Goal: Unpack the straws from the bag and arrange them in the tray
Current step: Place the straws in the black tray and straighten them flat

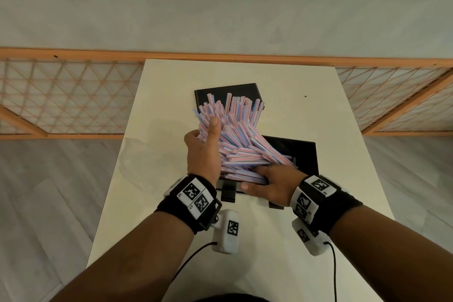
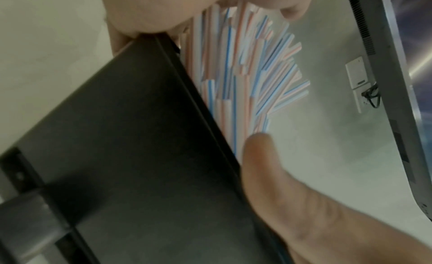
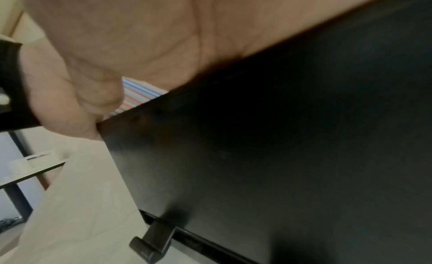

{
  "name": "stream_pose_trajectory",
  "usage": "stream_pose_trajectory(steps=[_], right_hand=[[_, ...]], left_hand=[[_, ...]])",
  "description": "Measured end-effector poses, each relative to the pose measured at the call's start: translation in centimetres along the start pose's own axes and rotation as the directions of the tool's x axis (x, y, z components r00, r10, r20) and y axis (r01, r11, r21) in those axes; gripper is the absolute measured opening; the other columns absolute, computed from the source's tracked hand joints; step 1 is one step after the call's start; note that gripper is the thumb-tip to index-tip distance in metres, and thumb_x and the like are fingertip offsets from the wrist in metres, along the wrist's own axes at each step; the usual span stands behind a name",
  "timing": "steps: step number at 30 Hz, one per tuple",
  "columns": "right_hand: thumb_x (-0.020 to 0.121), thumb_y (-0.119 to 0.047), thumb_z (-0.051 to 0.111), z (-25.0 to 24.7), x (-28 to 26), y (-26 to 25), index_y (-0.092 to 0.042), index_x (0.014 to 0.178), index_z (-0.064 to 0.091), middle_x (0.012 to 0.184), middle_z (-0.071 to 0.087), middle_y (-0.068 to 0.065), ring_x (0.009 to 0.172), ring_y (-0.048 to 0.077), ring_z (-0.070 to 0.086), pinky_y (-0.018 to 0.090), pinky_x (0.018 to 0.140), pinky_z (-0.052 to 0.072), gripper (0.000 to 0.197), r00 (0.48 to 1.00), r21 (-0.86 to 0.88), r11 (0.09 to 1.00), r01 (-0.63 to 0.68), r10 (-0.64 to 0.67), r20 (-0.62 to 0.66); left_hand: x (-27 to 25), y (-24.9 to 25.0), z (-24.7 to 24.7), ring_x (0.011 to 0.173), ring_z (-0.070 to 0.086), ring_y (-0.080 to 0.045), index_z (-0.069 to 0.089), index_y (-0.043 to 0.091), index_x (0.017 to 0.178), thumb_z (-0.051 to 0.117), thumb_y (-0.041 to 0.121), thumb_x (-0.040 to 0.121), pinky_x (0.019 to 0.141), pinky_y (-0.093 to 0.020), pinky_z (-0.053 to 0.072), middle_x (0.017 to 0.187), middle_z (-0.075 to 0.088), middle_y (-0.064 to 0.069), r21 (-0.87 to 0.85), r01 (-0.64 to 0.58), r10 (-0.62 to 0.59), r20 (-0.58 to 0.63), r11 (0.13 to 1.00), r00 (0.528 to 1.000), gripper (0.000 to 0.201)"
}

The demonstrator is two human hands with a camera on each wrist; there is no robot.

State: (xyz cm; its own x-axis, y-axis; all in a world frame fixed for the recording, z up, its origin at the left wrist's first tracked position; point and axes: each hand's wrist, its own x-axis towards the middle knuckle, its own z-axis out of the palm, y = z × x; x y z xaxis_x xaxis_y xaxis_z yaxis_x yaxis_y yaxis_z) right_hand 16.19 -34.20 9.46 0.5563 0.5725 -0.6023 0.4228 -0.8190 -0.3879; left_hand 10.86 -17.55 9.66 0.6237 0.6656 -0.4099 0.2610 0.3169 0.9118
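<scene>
We see thin, striped plastic straws (image 1: 235, 140) fanned over a matte black tray (image 1: 304, 154). Our left hand (image 1: 203, 152) curls around the bundle at 9 o'clock; our right hand (image 1: 272, 184) presses it with straight fingers at 5 o'clock. Only the right wrist view shows the tray's underside hook (image 3: 151, 244).

Soft even light; wrist views blurry, dim; head view edges warped.

Blocked: fanned straws (image 1: 235, 135) cover the black tray (image 1: 304, 152), both hands (image 1: 203, 152) on the pile
Free: bare desk (image 1: 338, 117) left, right and near edge
</scene>
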Motion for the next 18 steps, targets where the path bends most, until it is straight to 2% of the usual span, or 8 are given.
stream_pose_trajectory(steps=[1,3,5,7,8,10,13,18], right_hand=[[0.077,-0.085,0.042,-0.1,0.1,-0.2,-0.038,0.11,0.06,0.075,0.053,-0.016,0.085,0.015,0.058,0.028,0.082,0.048,0.06,1.0,-0.017,1.0,-0.004,0.004,0.007],[0.08,-0.078,0.051,-0.5,0.3,-0.5,-0.034,0.113,0.059,0.074,0.05,-0.019,0.086,0.014,0.054,0.026,0.081,0.042,0.055,1.0,-0.02,1.0,-0.007,0.008,0.014],[0.072,-0.083,0.054,-0.6,0.5,-0.6,-0.036,0.126,0.054,0.1,0.063,-0.015,0.1,0.015,0.059,0.028,0.089,0.046,0.072,0.999,-0.002,1.0,0.002,-0.002,0.033],[0.058,-0.093,0.048,-0.5,1.0,-0.3,-0.04,0.14,0.043,0.129,0.059,-0.011,0.12,0.016,0.055,0.034,0.103,0.044,0.098,0.999,-0.002,1.0,0.011,-0.011,0.049],[0.053,-0.096,0.044,-0.4,1.2,-0.3,-0.04,0.141,0.043,0.133,0.058,-0.01,0.123,0.017,0.053,0.036,0.105,0.043,0.105,0.998,-0.01,1.0,-0.005,0.006,0.057],[0.052,-0.098,0.039,-0.4,1.7,-0.4,-0.036,0.132,0.053,0.123,0.062,-0.007,0.117,0.019,0.056,0.038,0.103,0.045,0.102,0.996,-0.063,0.996,-0.059,0.063,0.065],[0.068,-0.089,0.048,-0.8,1.7,-1.1,-0.029,0.117,0.059,0.105,0.06,-0.006,0.102,0.019,0.057,0.033,0.095,0.047,0.078,0.994,-0.082,0.994,-0.077,0.083,0.065],[0.059,-0.094,0.047,-0.3,1.8,-1.3,-0.041,0.133,0.051,0.131,0.059,-0.009,0.125,0.019,0.052,0.035,0.108,0.04,0.091,0.998,0.005,1.0,-0.024,0.024,0.051]], left_hand=[[0.0,0.0,0.0,0.108,0.062,-0.024,0.046,0.018,0.127,0.051,0.1,0.048,0.103,-0.05,0.049,0.11,0.062,0.001,-0.001,0.005,-0.005,-0.001,1.0,1.0,0.114],[-0.1,0.1,-0.2,0.099,0.062,-0.018,0.048,0.017,0.124,0.053,0.096,0.051,0.098,-0.044,0.05,0.102,0.061,0.005,-0.01,-0.003,0.003,0.007,1.0,1.0,0.108],[-0.5,0.0,-0.3,0.095,0.062,-0.013,0.05,0.018,0.122,0.055,0.094,0.051,0.093,-0.039,0.048,0.101,0.062,0.006,-0.017,-0.017,0.018,0.031,1.0,0.999,0.104],[-0.7,-0.2,-0.3,0.101,0.065,-0.017,0.05,0.025,0.116,0.058,0.099,0.048,0.097,-0.044,0.051,0.106,0.065,0.004,-0.03,0.01,-0.009,0.052,0.999,0.999,0.101],[-0.8,-0.4,-0.3,0.103,0.067,-0.02,0.05,0.028,0.112,0.058,0.101,0.045,0.098,-0.048,0.052,0.107,0.066,0.003,-0.028,0.022,-0.02,0.052,0.999,0.998,0.1],[-0.7,-0.6,-0.4,0.105,0.068,-0.023,0.052,0.029,0.11,0.057,0.102,0.043,0.098,-0.053,0.052,0.109,0.068,0.0,-0.026,0.021,-0.019,0.05,0.999,0.999,0.099],[-0.3,-0.8,-0.6,0.109,0.068,-0.03,0.057,0.017,0.12,0.058,0.101,0.047,0.099,-0.058,0.051,0.115,0.07,-0.009,-0.087,-0.008,0.012,0.047,0.996,0.999,0.111],[-0.4,-0.5,-0.9,0.121,0.062,-0.024,0.058,0.022,0.121,0.058,0.101,0.043,0.109,-0.051,0.045,0.126,0.067,-0.003,-0.193,0.017,-0.004,0.066,0.981,0.998,0.111]])
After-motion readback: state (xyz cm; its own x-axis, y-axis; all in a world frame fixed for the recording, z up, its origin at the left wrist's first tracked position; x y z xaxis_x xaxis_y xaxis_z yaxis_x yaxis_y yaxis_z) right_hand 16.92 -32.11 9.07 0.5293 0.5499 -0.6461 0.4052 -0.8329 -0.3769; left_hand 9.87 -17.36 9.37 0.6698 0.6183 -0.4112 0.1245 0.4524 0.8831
